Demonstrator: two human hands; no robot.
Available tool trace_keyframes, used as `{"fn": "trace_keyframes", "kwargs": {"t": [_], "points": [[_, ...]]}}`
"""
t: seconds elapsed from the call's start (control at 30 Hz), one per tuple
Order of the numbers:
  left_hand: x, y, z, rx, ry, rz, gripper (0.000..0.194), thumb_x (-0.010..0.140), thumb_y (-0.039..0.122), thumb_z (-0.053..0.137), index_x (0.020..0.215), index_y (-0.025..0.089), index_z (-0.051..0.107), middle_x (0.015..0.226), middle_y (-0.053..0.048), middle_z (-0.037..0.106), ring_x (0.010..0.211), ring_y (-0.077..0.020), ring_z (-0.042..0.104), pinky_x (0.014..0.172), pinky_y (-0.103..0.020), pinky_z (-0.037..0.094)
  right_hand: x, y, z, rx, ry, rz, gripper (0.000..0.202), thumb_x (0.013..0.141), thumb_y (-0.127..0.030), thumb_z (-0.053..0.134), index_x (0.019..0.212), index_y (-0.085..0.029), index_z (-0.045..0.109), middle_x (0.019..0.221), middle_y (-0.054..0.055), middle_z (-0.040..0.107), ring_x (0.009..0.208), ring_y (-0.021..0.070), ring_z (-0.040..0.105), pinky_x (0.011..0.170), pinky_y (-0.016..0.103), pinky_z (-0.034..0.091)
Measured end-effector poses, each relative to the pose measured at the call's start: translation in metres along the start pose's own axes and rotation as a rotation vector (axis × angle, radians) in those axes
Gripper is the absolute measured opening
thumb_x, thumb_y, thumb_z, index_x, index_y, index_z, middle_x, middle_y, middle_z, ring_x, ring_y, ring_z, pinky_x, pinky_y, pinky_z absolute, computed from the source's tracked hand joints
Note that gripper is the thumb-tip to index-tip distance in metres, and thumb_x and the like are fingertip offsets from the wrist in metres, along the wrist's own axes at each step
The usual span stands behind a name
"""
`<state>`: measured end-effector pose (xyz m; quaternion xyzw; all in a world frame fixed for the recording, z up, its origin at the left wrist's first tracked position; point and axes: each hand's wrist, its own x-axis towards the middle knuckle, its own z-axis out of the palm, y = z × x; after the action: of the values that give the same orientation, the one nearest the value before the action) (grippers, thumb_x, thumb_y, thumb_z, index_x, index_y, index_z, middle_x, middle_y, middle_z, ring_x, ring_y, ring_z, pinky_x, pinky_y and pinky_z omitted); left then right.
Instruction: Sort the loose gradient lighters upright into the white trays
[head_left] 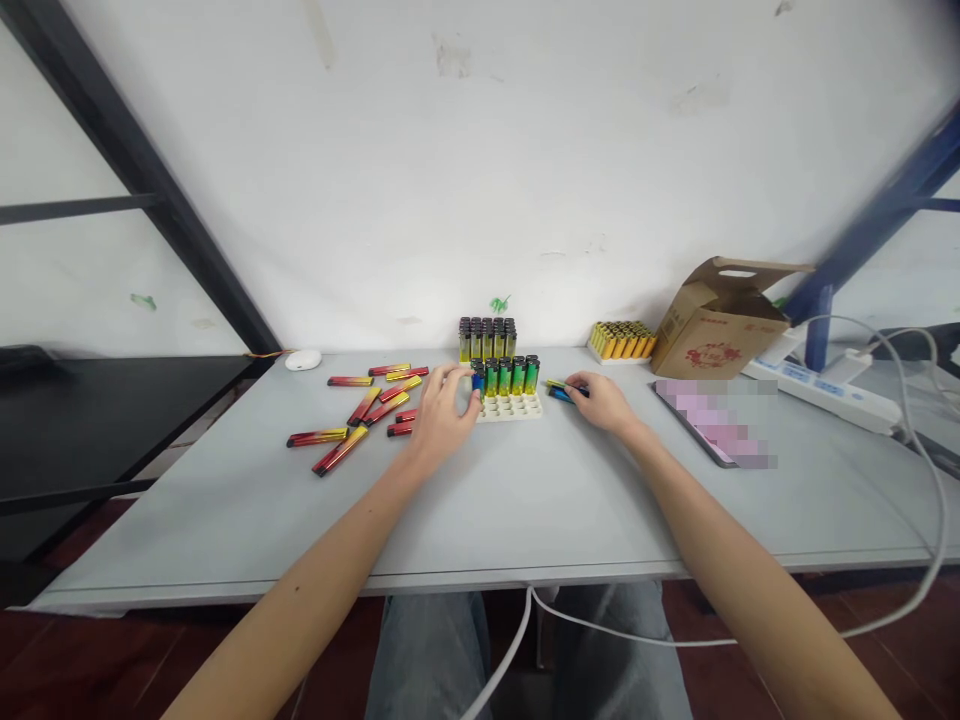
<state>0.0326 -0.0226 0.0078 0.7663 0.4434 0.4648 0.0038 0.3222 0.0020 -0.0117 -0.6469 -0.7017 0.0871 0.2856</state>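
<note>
A white tray (517, 409) with holes holds upright green-and-yellow lighters (513, 377) with dark tops, its front rows of holes bare. At its left end, my left hand (444, 405) has thumb and fingers closed around a blue lighter (478, 381), mostly hidden by the fingers. To the right of the tray, my right hand (598, 398) pinches lighters lying on the table: a blue lighter (561, 395) shows below a yellow-green lighter (556, 384), their right ends covered by my fingers. Several red-and-yellow lighters (365, 406) lie scattered left of my left hand.
Behind the tray, another group of upright lighters (488, 340) stands against the wall. A tray of yellow lighters (622, 341), an open cardboard box (720, 330), a flat pink-screened device (705, 420) and a power strip (832, 388) with white cables occupy the right. A white case (303, 360) lies back left.
</note>
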Motion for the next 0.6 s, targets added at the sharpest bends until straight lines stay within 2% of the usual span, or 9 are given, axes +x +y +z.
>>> {"fn": "trace_keyframes", "kwargs": {"t": [0.1, 0.23, 0.4, 0.5, 0.6], "points": [[0.000, -0.002, 0.001, -0.001, 0.018, -0.004, 0.026, 0.086, 0.019, 0.053, 0.112, 0.020, 0.057, 0.114, -0.009, 0.057, 0.112, -0.0235, 0.054, 0.101, -0.039, 0.042, -0.001, -0.003, -0.002, -0.018, 0.006, 0.001, 0.022, 0.087, -0.025, 0.051, 0.093, -0.018, 0.070, 0.101, 0.010, 0.073, 0.091, 0.0247, 0.065, 0.078, 0.033, 0.045], [0.002, -0.003, -0.001, -0.013, 0.075, -0.017, 0.025, 0.085, 0.017, 0.053, 0.110, 0.021, 0.057, 0.112, -0.009, 0.057, 0.111, -0.0230, 0.055, 0.098, -0.038, 0.043, 0.000, -0.005, -0.006, 0.070, 0.152, 0.030, 0.027, 0.090, -0.031, 0.047, 0.092, -0.017, 0.070, 0.093, 0.010, 0.074, 0.082, 0.0239, 0.064, 0.073, 0.033, 0.044], [0.003, 0.001, -0.005, -0.014, 0.139, 0.021, 0.020, 0.085, 0.015, 0.052, 0.103, 0.020, 0.058, 0.106, -0.008, 0.060, 0.105, -0.0221, 0.057, 0.093, -0.037, 0.046, 0.003, -0.013, -0.012, 0.485, 0.282, 0.009, 0.039, 0.092, -0.050, 0.044, 0.093, -0.017, 0.064, 0.076, 0.006, 0.071, 0.067, 0.0191, 0.063, 0.070, 0.034, 0.049], [0.003, 0.004, -0.006, -0.031, 0.165, 0.071, 0.018, 0.085, 0.014, 0.052, 0.101, 0.020, 0.058, 0.103, -0.008, 0.062, 0.103, -0.0214, 0.059, 0.091, -0.037, 0.047, 0.000, -0.024, -0.018, 0.739, 0.267, -0.043, 0.041, 0.083, -0.056, 0.058, 0.096, -0.018, 0.064, 0.071, 0.003, 0.068, 0.062, 0.0170, 0.064, 0.070, 0.034, 0.052], [0.001, 0.007, -0.006, -0.070, 0.127, 0.124, 0.014, 0.086, 0.015, 0.052, 0.098, 0.020, 0.059, 0.095, -0.005, 0.065, 0.094, -0.0188, 0.062, 0.086, -0.034, 0.049, -0.008, -0.041, -0.027, 0.837, 0.188, -0.116, 0.035, 0.075, -0.052, 0.071, 0.088, -0.020, 0.067, 0.071, 0.002, 0.067, 0.064, 0.0161, 0.064, 0.068, 0.032, 0.053]]}}
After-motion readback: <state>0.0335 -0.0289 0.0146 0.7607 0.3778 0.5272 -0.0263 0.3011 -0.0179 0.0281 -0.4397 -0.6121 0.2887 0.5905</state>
